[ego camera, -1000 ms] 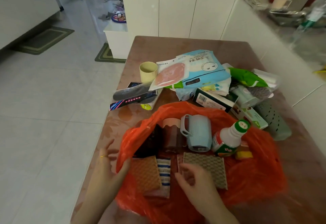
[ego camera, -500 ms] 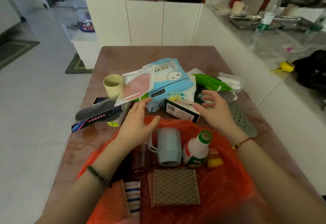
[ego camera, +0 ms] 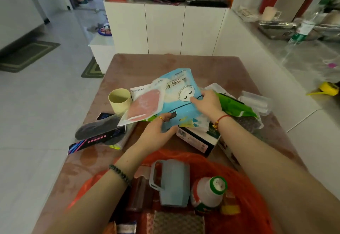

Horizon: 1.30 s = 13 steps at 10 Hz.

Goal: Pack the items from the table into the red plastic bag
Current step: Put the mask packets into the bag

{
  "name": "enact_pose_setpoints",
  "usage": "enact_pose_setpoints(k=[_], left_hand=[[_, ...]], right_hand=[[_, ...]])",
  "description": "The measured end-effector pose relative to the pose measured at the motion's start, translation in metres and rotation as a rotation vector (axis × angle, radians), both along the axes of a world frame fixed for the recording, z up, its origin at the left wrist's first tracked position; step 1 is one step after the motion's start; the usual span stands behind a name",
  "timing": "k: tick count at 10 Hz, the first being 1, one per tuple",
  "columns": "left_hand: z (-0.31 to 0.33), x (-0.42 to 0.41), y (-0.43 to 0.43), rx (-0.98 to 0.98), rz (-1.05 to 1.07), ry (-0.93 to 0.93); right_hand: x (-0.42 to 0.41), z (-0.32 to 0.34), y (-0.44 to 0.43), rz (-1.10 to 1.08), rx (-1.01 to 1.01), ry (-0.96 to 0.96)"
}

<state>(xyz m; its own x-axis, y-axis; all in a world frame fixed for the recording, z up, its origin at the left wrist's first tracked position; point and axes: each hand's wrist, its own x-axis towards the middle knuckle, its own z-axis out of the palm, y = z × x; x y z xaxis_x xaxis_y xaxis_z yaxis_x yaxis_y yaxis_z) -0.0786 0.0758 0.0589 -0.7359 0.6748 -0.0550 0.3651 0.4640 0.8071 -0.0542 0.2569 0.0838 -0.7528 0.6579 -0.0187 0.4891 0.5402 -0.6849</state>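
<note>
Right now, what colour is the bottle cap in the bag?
The bottle cap is green, whitish on top; head view.

Left hand (ego camera: 158, 132): a second ago well on the near side of the blue packet (ego camera: 182, 104); half a second ago just short of it; now pinching its near edge.
Right hand (ego camera: 207, 103): likewise advanced; fingers (ego camera: 195, 101) now curled over the packet's right edge.
</note>
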Motion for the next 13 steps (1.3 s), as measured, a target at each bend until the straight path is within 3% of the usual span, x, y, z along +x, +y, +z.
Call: enact_pose_setpoints(k=[2, 3, 4, 5, 6, 7, 8, 9, 10, 11, 12, 13], left_hand=[[0.009, -0.001, -0.002, 0.364, 0.232, -0.239], [0.031, 0.005, -0.001, 0.6, 0.252, -0.476], [0.052, 0.017, -0.01, 0.822, 0.159, -0.684], [0.059, 0.04, -0.029, 0.778, 0.121, -0.583], [0.046, 0.064, -0.061, 0.648, 0.031, -0.371], [0.016, 0.082, -0.107, 0.343, -0.101, -0.122], [-0.014, 0.089, -0.16, -0.03, -0.245, 0.059], [-0.04, 0.109, -0.193, -0.273, -0.398, 0.119], [-0.129, 0.177, -0.311, -0.436, -0.484, 0.104], [-0.164, 0.183, -0.325, -0.509, -0.567, 0.046], [-0.166, 0.218, -0.319, -0.381, -0.53, 0.123], [-0.128, 0.179, -0.29, -0.172, -0.593, 0.149]], right_hand=[[0.036, 0.038, -0.012, 0.014, -0.078, 0.495], [0.075, 0.062, -0.03, 0.023, -0.105, 0.666], [0.114, 0.07, -0.054, 0.093, -0.225, 0.696], [0.144, 0.069, -0.071, 0.217, -0.35, 0.589], [0.167, 0.064, -0.087, 0.32, -0.262, 0.428], [0.186, 0.057, -0.101, 0.38, -0.17, 0.284], [0.197, 0.049, -0.112, 0.51, -0.035, -0.028], [0.197, 0.024, -0.129, 0.568, 0.162, -0.283], [0.187, -0.016, -0.151, 0.613, 0.298, -0.382], [0.179, -0.042, -0.16, 0.561, 0.299, -0.463], [0.182, -0.059, -0.175, 0.482, 0.386, -0.34], [0.192, -0.081, -0.195, 0.511, 0.569, -0.278]])
